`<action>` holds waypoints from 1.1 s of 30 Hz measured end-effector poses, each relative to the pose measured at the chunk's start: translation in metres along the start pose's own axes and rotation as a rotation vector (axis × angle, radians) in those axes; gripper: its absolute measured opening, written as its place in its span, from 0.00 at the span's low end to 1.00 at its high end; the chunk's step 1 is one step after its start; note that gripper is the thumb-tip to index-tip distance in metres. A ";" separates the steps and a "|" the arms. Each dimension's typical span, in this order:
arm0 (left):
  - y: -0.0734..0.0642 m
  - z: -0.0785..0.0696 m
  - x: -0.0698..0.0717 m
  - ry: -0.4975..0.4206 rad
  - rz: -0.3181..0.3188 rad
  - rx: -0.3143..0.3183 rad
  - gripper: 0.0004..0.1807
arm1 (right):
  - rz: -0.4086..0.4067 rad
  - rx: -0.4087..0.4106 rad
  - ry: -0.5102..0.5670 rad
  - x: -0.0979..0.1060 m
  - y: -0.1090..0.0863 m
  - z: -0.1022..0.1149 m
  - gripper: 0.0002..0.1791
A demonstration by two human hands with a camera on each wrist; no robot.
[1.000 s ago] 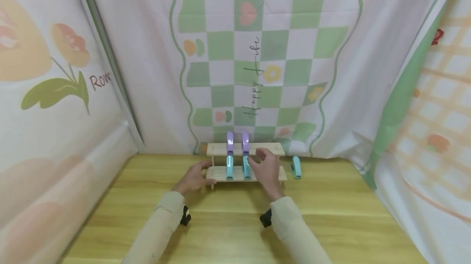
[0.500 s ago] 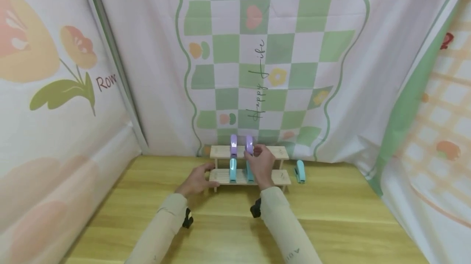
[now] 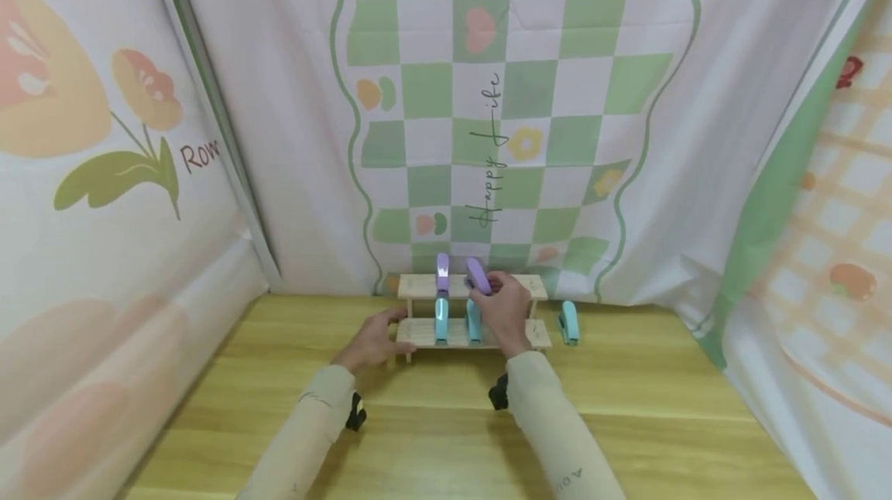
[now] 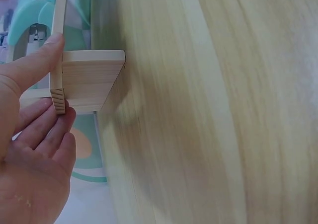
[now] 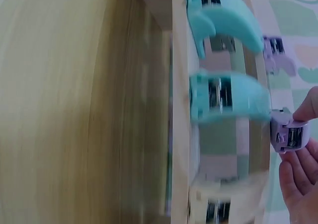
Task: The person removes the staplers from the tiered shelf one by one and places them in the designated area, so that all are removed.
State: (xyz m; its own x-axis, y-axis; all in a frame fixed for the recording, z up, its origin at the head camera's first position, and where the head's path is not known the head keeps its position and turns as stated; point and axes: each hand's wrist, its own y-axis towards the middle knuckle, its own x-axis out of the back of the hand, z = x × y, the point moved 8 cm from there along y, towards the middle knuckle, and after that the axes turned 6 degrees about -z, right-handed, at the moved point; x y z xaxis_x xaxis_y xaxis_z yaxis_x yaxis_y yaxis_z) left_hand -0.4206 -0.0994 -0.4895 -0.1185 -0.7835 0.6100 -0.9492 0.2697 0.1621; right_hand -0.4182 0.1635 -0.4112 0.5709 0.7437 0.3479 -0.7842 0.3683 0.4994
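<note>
A two-tier wooden display shelf (image 3: pixel 418 333) stands at the back of the table. My left hand (image 3: pixel 369 341) grips the left end of its lower board, thumb (image 4: pixel 42 60) on top and fingers curled underneath. My right hand (image 3: pixel 509 310) pinches a purple stapler (image 3: pixel 478 275) at the upper board; the stapler leans, its top toward the left. Another purple stapler (image 3: pixel 442 272) stands upright to its left. On the lower board are two teal staplers, one (image 3: pixel 441 320) on the left and one (image 3: pixel 474 322) partly behind my right hand.
A loose teal stapler (image 3: pixel 569 322) stands on the wooden table (image 3: pixel 432 430), right of the shelf. In the right wrist view a blurred cream stapler (image 5: pixel 218 204) shows on the lower board. A checkered cloth (image 3: pixel 474 136) hangs close behind the shelf.
My right hand has moved from beside the right teal stapler up to the right purple stapler, taken hold of it and tilted it. My left hand stays on the shelf.
</note>
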 end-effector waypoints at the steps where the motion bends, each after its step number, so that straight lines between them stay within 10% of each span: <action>1: 0.000 -0.001 0.000 0.001 -0.001 0.001 0.45 | 0.001 0.014 0.002 0.004 0.001 -0.001 0.17; 19: -0.004 -0.010 0.004 -0.045 0.004 -0.012 0.41 | -0.135 0.112 -0.074 0.132 0.015 -0.049 0.21; 33: -0.004 -0.009 0.002 -0.071 0.013 -0.030 0.41 | -0.286 -0.117 -0.160 0.189 0.018 -0.135 0.20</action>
State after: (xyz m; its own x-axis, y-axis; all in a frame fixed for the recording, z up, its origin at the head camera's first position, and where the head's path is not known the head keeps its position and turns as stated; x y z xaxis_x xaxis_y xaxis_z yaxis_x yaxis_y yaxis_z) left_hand -0.4144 -0.0973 -0.4819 -0.1517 -0.8175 0.5556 -0.9384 0.2957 0.1788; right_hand -0.3573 0.3859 -0.4437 0.7954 0.5076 0.3311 -0.6039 0.6175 0.5040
